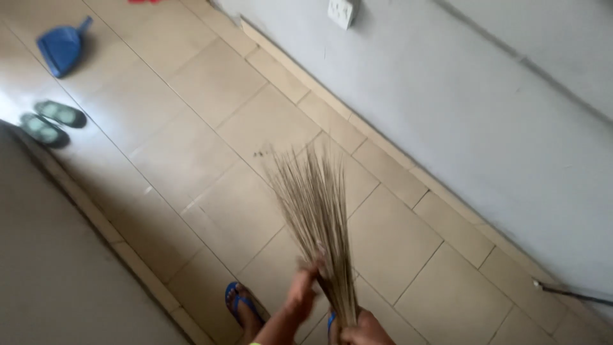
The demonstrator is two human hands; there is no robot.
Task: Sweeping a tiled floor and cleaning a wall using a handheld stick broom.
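A blue dustpan (60, 46) lies on the tiled floor (211, 89) at upper left, with a pair of dark slippers (51, 121) near it by the left wall. A white socket (341, 11) sits on the grey wall (485, 108) above a tile skirting (357, 131).

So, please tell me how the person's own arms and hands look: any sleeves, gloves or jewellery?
Both hands are bare: the left hand and the right hand show no gloves, rings or watch. The left forearm is uncovered, with only a small yellowish edge of clothing at the bottom of the picture. The right arm is out of view.
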